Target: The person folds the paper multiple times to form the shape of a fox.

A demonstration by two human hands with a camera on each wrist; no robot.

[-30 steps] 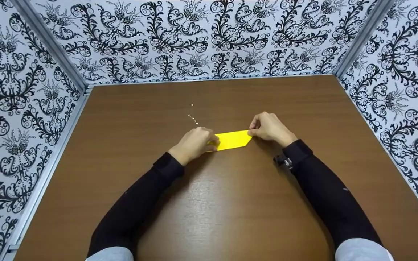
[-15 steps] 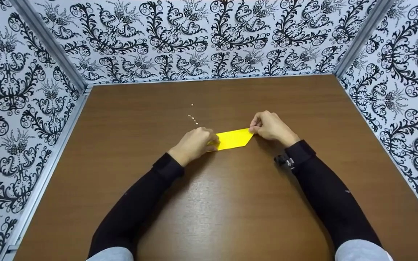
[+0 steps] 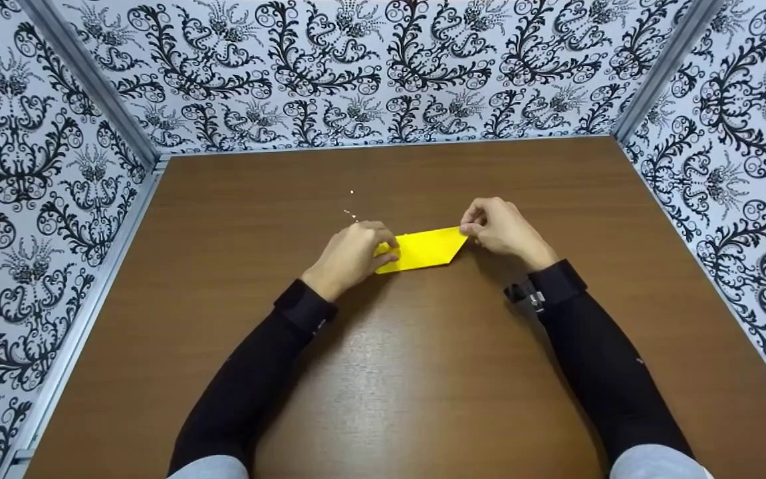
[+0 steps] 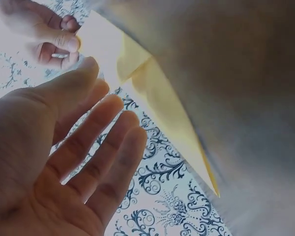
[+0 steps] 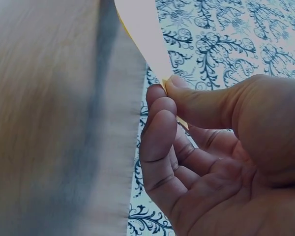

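A folded strip of yellow paper [image 3: 426, 247] with a slanted right end is held over the middle of the table. My right hand [image 3: 506, 227] pinches its pointed upper right corner between thumb and index finger, as the right wrist view shows with the paper's edge [image 5: 147, 39] running into that grip. Around the left end is my left hand [image 3: 350, 256]. In the left wrist view its fingers [image 4: 96, 162] are loosely extended and spread, near the paper [image 4: 160, 98] without gripping it; whether the thumb touches the sheet I cannot tell. A fold line crosses the paper there.
The brown wooden table [image 3: 370, 372] is bounded by patterned black-and-white walls [image 3: 383, 73] at the back and both sides. Several tiny white specks [image 3: 351, 214] lie beyond my left hand. A small black device [image 3: 524, 295] sits at my right wrist.
The yellow paper's right end has risen and shifted slightly away and to the right with my right hand. My left hand has moved slightly away from me and its fingers have loosened from the paper.
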